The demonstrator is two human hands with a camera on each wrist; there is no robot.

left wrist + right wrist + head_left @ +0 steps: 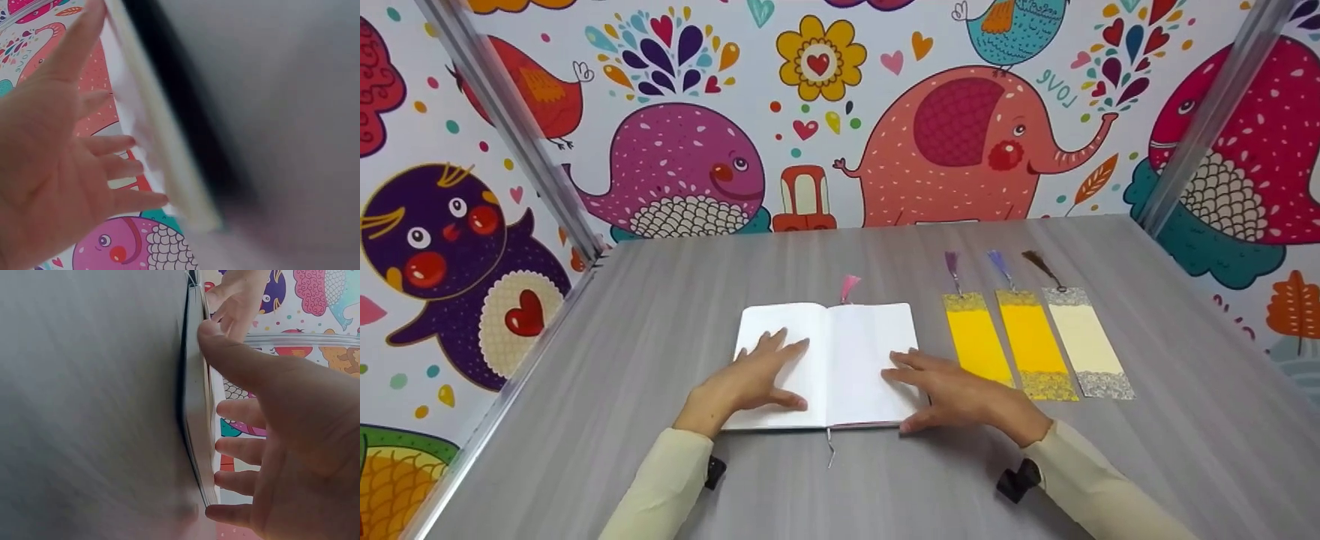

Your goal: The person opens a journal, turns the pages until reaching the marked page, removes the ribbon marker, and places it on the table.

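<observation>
- The white-paged notebook with rounded corners [868,330] lies open near the middle of the tabletop, squarely in front of the person, its two pages blank; that spot lets both hands reach it evenly.
- A bright pink thread tassel [850,288] pokes out above the spine, perhaps from a bookmark tucked inside; its body is hidden, so this cannot be told for sure.
- A thin pale ribbon [831,450] trails from the spine's lower end onto the tabletop, probably the notebook's own page marker.
- The left hand [746,382] rests with fingers spread on the left page, grasping nothing, a pose that would keep the page flat.
- The right hand [960,390] is likewise unclenched: its straight fingers reach over the right page's outer edge, its thumb by the lower corner, seemingly steadying that side.
- Right of the notebook lie a yellow bookmark with a purple tassel [979,341], a deeper yellow bookmark with a blue-violet tassel [1033,337] and a cream bookmark with silvery ends and a brown tassel [1087,337], side by side, tassels pointing away from the person, likely to keep each distinct.
- Beneath everything is the grey wood-grained tabletop [607,360].
</observation>
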